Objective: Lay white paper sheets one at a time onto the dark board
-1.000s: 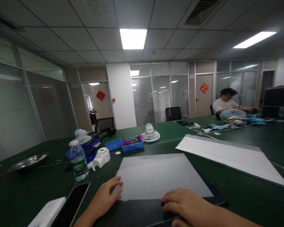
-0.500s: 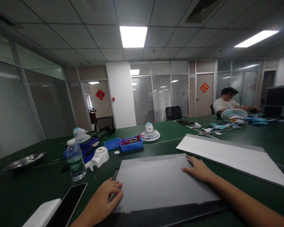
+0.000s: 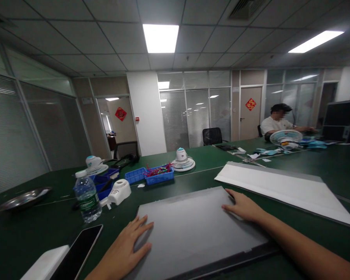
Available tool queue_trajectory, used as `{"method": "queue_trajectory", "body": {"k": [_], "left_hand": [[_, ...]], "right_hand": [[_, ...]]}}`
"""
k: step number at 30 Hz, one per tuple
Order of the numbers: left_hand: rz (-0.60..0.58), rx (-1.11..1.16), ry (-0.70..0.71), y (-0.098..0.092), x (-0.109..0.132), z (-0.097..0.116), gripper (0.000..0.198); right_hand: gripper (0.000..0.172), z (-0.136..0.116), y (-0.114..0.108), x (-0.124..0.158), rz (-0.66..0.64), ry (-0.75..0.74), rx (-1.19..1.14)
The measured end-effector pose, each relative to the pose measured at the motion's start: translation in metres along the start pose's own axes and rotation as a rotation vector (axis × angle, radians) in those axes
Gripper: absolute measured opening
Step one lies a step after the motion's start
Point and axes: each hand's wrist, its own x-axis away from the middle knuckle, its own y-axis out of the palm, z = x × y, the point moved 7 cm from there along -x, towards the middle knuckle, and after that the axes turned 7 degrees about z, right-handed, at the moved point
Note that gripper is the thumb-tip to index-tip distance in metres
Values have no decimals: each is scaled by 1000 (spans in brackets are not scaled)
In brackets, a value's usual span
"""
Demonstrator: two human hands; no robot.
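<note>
A flat grey sheet (image 3: 189,229) lies before me on a dark, flat piece (image 3: 227,268) that shows along its near edge. My left hand (image 3: 131,241) rests at the sheet's left side, its fingers spread over the surface. At the right edge is my right hand (image 3: 243,206), with the thumb on top and apart from the fingers. Part of the right fingers is hidden along that edge. Neither hand grips anything that I can see.
Left of the sheet are a phone (image 3: 78,252), a white box (image 3: 45,264), a water bottle (image 3: 88,198) and a white fan housing (image 3: 120,191). Blue trays (image 3: 159,178) stand behind. A long white panel (image 3: 274,188) lies right. A person (image 3: 277,122) sits across.
The grey sheet has turned slightly and covers more of the dark piece beneath it. My left fingers have spread wider over the sheet, while the right hand stays at its edge.
</note>
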Motion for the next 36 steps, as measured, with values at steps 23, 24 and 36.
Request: {"method": "queue_trajectory", "body": {"k": [23, 24, 36], "left_hand": [[-3, -86, 11, -9, -4, 19, 46], [11, -95, 14, -8, -4, 20, 47], [-37, -116, -94, -5, -1, 17, 79]], "right_hand": [[95, 9, -4, 7, -200, -188, -32], [91, 15, -7, 3, -164, -182, -17], [43, 127, -50, -13, 204, 292, 373]]}}
